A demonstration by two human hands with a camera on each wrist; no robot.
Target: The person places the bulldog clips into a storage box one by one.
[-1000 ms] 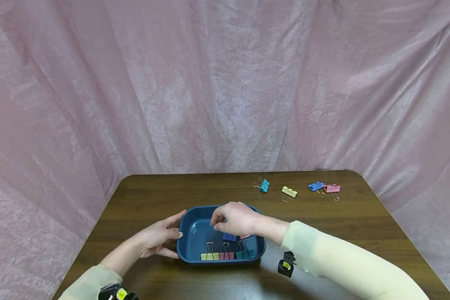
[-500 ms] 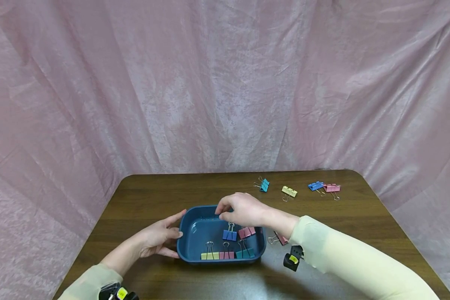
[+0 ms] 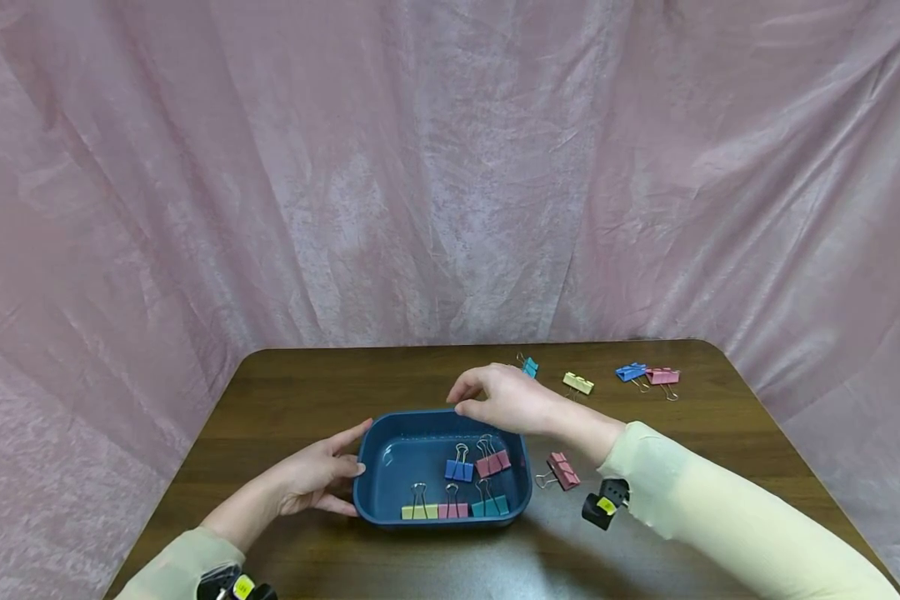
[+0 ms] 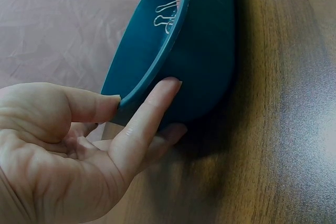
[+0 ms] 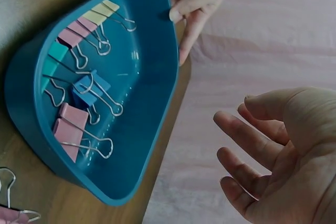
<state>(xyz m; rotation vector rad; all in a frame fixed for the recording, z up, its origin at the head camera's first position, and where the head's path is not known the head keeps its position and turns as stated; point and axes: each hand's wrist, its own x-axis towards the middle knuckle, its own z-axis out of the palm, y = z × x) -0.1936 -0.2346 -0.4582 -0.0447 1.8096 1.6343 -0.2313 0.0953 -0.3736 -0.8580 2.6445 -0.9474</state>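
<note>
A blue plastic tray (image 3: 375, 500) holds several binder clips. Yellow (image 3: 419, 512), pink (image 3: 452, 510) and green (image 3: 491, 506) clips line its near side; a blue clip (image 3: 459, 471) and another pink clip (image 3: 493, 462) sit behind them. My left hand (image 3: 318, 479) grips the tray's left end, one fingertip at the rim and other fingers against the outer wall (image 4: 210, 51). Past the tray's far right rim hovers my right hand (image 3: 506, 400), with loosely bent fingers (image 5: 247, 135) and nothing between them.
A reddish-pink clip (image 3: 563, 471) lies right of the tray. Toward the far edge of the wooden table (image 3: 307, 383) lie a teal clip (image 3: 530, 367), a yellow clip (image 3: 578, 383), a blue clip (image 3: 631, 372) and a pink clip (image 3: 663, 377). A pink curtain (image 3: 420, 208) hangs behind.
My right hand has risen away from over the tray toward its far right, uncovering the blue and pink clips inside and the reddish-pink one outside. My left hand and the tray stay put.
</note>
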